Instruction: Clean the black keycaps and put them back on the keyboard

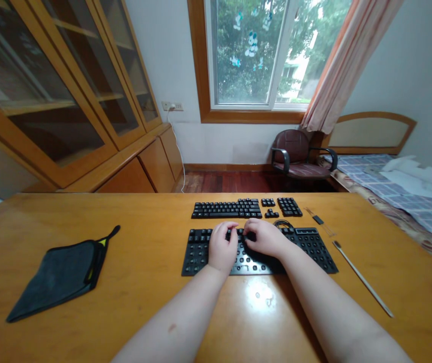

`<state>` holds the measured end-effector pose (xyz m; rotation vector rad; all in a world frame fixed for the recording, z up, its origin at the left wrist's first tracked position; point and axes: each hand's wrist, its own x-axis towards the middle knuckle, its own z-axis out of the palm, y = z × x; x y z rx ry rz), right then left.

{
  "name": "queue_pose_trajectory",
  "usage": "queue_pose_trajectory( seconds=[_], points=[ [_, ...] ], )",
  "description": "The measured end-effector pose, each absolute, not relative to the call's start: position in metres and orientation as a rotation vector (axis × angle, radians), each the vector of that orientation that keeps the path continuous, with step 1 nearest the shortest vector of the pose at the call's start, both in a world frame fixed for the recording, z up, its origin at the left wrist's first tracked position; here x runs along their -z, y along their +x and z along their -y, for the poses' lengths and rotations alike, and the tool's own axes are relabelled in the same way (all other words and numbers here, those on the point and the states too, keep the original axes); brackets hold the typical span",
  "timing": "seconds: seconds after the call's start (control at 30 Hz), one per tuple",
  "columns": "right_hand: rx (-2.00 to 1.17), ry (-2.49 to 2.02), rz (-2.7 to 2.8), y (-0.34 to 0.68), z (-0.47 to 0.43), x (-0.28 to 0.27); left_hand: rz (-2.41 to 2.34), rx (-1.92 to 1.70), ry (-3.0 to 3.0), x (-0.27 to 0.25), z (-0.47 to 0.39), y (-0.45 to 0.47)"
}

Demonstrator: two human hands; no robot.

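A black keyboard base [198, 262] lies on the desk, most of its key sockets bare, with some keycaps along its top left rows. My left hand [223, 247] rests on its upper middle, thumb and index finger apart, the other fingers partly hidden. Beside it, my right hand [265, 238] is curled with thumb and fingers bent down at the upper row; what is between the fingertips cannot be made out. Behind the base, removed black keycaps [225, 209] are laid out in keyboard order, with a number pad group [289, 206] at their right.
A folded dark grey cloth [60, 272] lies at the left of the wooden desk [144, 312]. On the right are a wire keycap puller [318, 220] and a thin white stick-like brush [363, 278]. A cable [284, 223] coils behind the base. Beyond stands a chair [295, 151].
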<state>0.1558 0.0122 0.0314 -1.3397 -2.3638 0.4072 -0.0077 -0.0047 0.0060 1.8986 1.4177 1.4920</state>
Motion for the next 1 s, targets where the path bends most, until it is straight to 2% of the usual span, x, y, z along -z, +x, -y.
queue_pose_trajectory(
  seconds=[0.2, 0.47, 1.0],
  points=[
    [-0.330, -1.397, 2.418, 0.152, -0.010, -0.031, -1.431, -1.484, 1.914, -0.005, 0.004, -0.008],
    [-0.385, -1.354, 2.395, 0.154, -0.011, -0.029, -1.450, -1.467, 1.906, -0.005, 0.005, -0.007],
    [-0.762, -1.289, 2.097, 0.166, -0.025, -0.024, -1.435, -1.471, 1.891, -0.003, 0.004, -0.007]
  ],
)
